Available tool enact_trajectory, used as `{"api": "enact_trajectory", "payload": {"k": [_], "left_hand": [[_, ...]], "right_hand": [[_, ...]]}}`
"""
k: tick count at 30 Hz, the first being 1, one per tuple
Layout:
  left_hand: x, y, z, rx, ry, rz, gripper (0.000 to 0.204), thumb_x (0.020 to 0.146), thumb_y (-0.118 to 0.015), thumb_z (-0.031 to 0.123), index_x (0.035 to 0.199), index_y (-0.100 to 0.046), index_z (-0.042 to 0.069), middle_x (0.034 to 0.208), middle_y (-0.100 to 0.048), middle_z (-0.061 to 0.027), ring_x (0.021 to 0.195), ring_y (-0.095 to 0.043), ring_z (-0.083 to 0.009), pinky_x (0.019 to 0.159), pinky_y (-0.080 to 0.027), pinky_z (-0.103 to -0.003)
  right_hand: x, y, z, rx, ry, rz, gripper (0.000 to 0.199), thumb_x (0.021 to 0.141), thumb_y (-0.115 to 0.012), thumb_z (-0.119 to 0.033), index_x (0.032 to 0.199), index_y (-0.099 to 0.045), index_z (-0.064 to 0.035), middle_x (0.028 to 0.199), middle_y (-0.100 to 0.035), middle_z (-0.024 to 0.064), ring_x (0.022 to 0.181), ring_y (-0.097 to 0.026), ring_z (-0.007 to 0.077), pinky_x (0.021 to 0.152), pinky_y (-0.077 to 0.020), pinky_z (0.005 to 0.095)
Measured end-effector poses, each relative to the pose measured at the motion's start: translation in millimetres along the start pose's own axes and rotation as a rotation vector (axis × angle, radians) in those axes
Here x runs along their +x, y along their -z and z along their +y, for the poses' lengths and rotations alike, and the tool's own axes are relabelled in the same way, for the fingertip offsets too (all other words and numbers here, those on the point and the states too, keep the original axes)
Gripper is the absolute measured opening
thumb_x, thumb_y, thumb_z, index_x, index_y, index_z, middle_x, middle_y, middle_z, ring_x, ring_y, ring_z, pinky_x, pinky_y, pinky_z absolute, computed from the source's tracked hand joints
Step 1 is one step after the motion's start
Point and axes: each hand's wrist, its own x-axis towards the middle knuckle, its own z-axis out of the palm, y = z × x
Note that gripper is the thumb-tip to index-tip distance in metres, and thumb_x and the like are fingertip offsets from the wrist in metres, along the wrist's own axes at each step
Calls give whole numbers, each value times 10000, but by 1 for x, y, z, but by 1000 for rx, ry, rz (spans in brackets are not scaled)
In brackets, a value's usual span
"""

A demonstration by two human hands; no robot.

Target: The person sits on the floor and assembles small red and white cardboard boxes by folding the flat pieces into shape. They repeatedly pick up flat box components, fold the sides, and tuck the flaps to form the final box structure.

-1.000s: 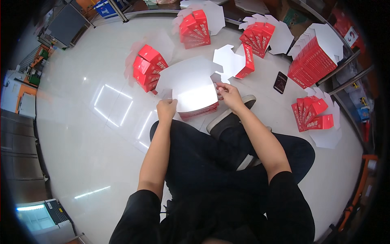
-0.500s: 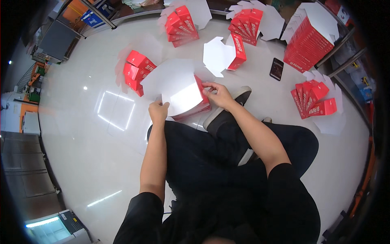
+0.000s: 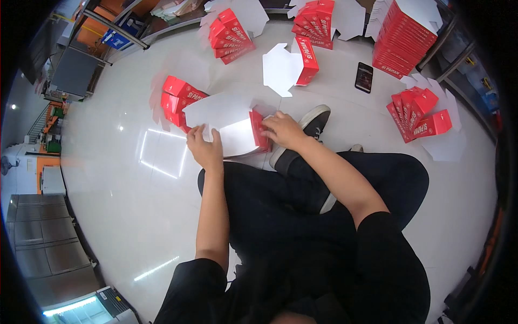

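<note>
On the floor before me lies a partly folded paper carton (image 3: pixel 237 135), white inside with red outer panels and a raised white lid flap. At its left side is my left hand (image 3: pixel 205 151), thumb and fingers apart around the white side wall. My right hand (image 3: pixel 286 131) has its curled fingers on the carton's red right panel (image 3: pixel 260 131). The fingertips are partly hidden at the panel. Just beyond my left hand, a fanned group of red cartons (image 3: pixel 178 102) lies on the floor. Another single carton (image 3: pixel 307 62) stands farther off with its white lid spread left.
Fanned carton groups lie at the far left (image 3: pixel 229 38), far middle (image 3: pixel 315 24) and right (image 3: pixel 415 113). A tall stack of red cartons (image 3: pixel 404 40) stands by a metal rack (image 3: pixel 456 62). A black phone (image 3: pixel 364 77) lies near my shoe (image 3: pixel 314 120).
The carton's side walls stand more upright between my hands. My left hand has shifted up and left, its fingers spreading. The whole view has shifted slightly.
</note>
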Motion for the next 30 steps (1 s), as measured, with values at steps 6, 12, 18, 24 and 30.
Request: {"api": "enact_trajectory", "payload": {"k": [6, 12, 18, 24, 30], "left_hand": [[17, -31, 72, -76, 196, -945, 418, 799, -728, 420, 861, -745, 7, 896, -726, -213, 868, -715, -374, 815, -552, -466], [29, -71, 69, 90, 136, -1188, 323, 777, -711, 272, 852, -711, -42, 939, -721, -256, 917, -722, -373, 804, -578, -440], [48, -73, 90, 88, 240, -1358, 289, 765, -733, 216, 891, -712, -43, 886, -732, -226, 845, -738, -345, 782, -588, -423], [34, -88, 80, 155, 76, -1142, 337, 762, -770, 290, 904, -733, -14, 901, -736, -213, 874, -730, -357, 790, -586, -427], [30, -88, 83, 173, 52, -1059, 355, 768, -760, 321, 924, -737, 3, 972, -730, -217, 937, -717, -372, 816, -579, -438]], "right_hand": [[-7, 2, -14, 13, 3, -81, 269, 913, -641, -342, 1039, -657, -105, 1065, -680, 77, 1080, -569, 322, 920, -453, 448], [-10, 4, -20, -153, 47, -132, 309, 894, -649, -360, 1088, -662, -121, 1153, -650, 60, 1133, -550, 297, 945, -429, 455], [-17, 2, -16, -287, 96, -118, 378, 870, -638, -413, 1108, -667, -120, 1217, -601, 33, 1118, -513, 256, 890, -404, 427], [-12, 2, -15, -235, 145, -92, 329, 833, -687, -388, 1039, -730, -136, 1205, -589, 42, 1108, -519, 249, 899, -409, 422], [-13, -7, -4, -58, 172, -67, 151, 774, -751, -213, 916, -766, -163, 1160, -596, 41, 1075, -539, 246, 901, -419, 404]]}}
